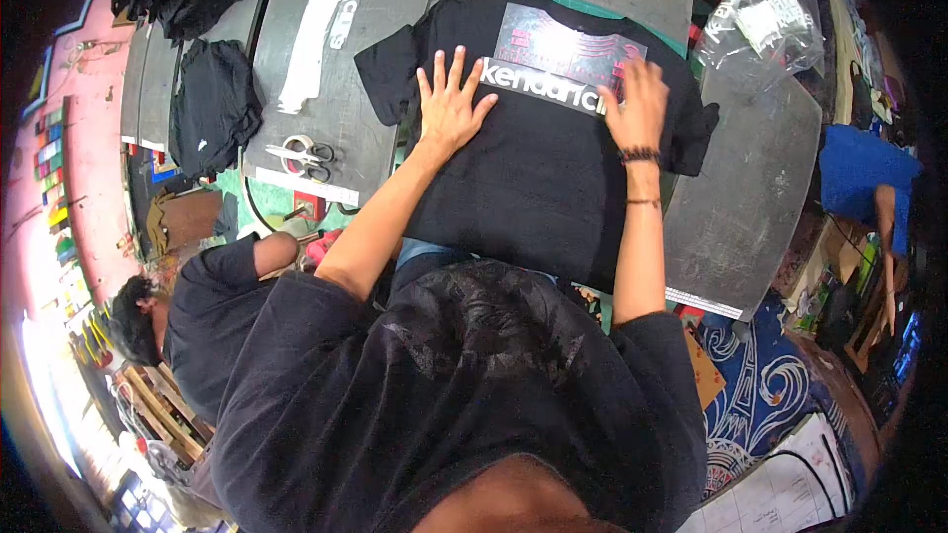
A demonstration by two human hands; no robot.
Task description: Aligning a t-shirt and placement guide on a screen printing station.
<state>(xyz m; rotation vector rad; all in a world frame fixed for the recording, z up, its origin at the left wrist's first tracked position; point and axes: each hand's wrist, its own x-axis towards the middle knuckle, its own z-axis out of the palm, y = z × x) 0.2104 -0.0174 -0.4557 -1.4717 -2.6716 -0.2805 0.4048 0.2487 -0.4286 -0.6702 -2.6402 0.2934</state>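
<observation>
A black T-shirt (523, 183) lies spread out on a dark flat board. Across its upper chest rests a clear, shiny transfer film (573, 35) over a band of white lettering (538, 84). My left hand (451, 107) is flat on the shirt with fingers spread, the fingertips by the film's left end. At the film's right end is my right hand (637, 111), its thumb apart from slightly bent fingers that touch or hover over the film's edge; which of these I cannot tell. No object shows in either hand.
Scissors and a tape roll (299, 155) lie left of the shirt, near a folded black garment (212, 104) and a white printed strip (314, 39). Crumpled clear film (760, 30) sits at the right. A person in black (212, 316) crouches at my left; another in blue (869, 173) is at the right.
</observation>
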